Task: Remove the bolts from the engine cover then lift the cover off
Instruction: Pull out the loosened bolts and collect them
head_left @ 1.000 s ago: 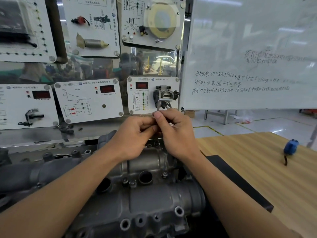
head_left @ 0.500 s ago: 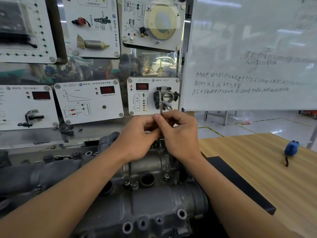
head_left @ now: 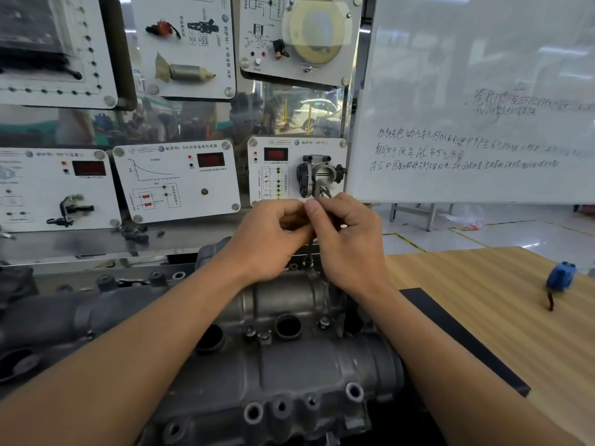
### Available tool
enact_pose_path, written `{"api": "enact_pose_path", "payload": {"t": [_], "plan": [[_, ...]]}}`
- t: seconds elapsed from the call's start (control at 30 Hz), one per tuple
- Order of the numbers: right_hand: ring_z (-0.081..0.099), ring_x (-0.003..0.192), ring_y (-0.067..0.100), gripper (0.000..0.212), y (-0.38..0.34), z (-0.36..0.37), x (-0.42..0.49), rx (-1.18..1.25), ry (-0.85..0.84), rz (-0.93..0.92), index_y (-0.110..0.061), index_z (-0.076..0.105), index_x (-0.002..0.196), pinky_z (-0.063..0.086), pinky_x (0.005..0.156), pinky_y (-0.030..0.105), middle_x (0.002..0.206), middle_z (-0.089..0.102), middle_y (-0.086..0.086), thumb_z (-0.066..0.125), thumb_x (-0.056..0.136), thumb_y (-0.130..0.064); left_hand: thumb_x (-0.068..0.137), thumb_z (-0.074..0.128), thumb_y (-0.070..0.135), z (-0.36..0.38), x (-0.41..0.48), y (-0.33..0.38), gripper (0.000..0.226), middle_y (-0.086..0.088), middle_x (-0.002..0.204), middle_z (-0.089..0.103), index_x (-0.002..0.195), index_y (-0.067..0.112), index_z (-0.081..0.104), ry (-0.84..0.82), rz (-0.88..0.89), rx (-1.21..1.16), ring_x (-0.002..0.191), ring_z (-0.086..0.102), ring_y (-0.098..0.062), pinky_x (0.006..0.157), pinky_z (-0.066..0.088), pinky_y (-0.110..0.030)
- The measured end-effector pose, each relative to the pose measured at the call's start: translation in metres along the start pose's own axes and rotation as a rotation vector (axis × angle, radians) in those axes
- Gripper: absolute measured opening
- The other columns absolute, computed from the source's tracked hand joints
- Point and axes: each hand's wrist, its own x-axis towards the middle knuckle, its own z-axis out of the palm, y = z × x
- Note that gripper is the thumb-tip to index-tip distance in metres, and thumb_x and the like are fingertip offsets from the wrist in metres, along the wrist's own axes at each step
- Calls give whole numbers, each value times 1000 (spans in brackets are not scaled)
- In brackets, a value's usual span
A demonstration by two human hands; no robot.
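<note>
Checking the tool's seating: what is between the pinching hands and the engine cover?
In the head view, a thin dark tool shaft runs down from the left hand and right hand to a bolt on the engine cover.

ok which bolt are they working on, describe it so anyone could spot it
Find the grey engine cover. At its far edge, below the left hand and right hand, stands one bolt. It alone has a thin tool standing on it.

One head-worn wide-angle view looks forward and down, close over the engine cover [head_left: 289, 365].
</note>
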Motion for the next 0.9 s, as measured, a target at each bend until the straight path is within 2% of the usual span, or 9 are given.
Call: {"api": "enact_pose_path", "payload": {"t": [0.13,0.27,0.33,0.43,0.53,0.57,0.67,0.8,0.9], "plan": [[53,70,16,26,1,-1,0,-40,-56,-19,-11,66,79,42,64,28,70,54,0,52,99,-21,91,66,2,0,1,2,13,-5,90,78,97,6,76,-7,27,28,88,74,-17,85,59,-40],[55,62,12,15,-2,0,1,33,26,9,-15,72,76,44,59,22,64,61,0,71,89,-22,79,74,1,5,4,1,9,-7,75,73,80,9,70,157,64,159,73,70,-23,67,57,-42],[56,63,16,18,-1,1,2,37,26,25,-17,72,74,46,59,26,65,61,1,70,90,-22,83,72,-1,3,3,2,12,-10,88,75,93,4,71,69,41,72,85,73,-24,79,59,-42],[52,67,17,27,0,-1,2,-31,-32,15,-20,63,73,44,63,34,66,52,-2,56,99,-24,92,61,-4,0,-2,2,21,-8,103,76,110,3,71,-90,47,-16,99,72,-13,90,56,-28],[59,78,21,27,0,-2,1,-75,-69,-2,-14,70,88,50,70,41,76,61,2,50,101,-27,89,66,-2,2,0,4,11,-7,88,77,95,2,75,27,59,33,85,74,-15,80,60,-32],[61,79,19,26,-1,-2,0,-76,-69,-5,-14,72,94,50,71,40,77,62,1,52,100,-29,86,70,0,3,1,4,6,-5,79,76,86,4,74,77,69,71,77,73,-12,72,60,-33],[49,64,7,19,-1,-1,1,-66,-50,-21,-16,76,89,40,60,26,63,48,-12,63,93,-30,80,72,2,6,1,3,23,3,66,65,71,20,61,162,62,187,61,59,-2,57,50,-33],[50,63,8,10,1,1,2,-53,-9,-14,-26,75,93,44,61,28,62,52,-14,65,93,-25,93,61,2,-1,-4,1,19,-2,101,75,105,13,70,-52,51,59,98,71,-15,90,56,-40],[61,74,19,15,1,1,1,-39,4,-8,-22,76,92,51,69,41,73,64,0,62,95,-26,93,62,1,0,-3,4,17,-5,98,77,105,5,74,-20,47,41,94,73,-15,89,57,-40]]}}
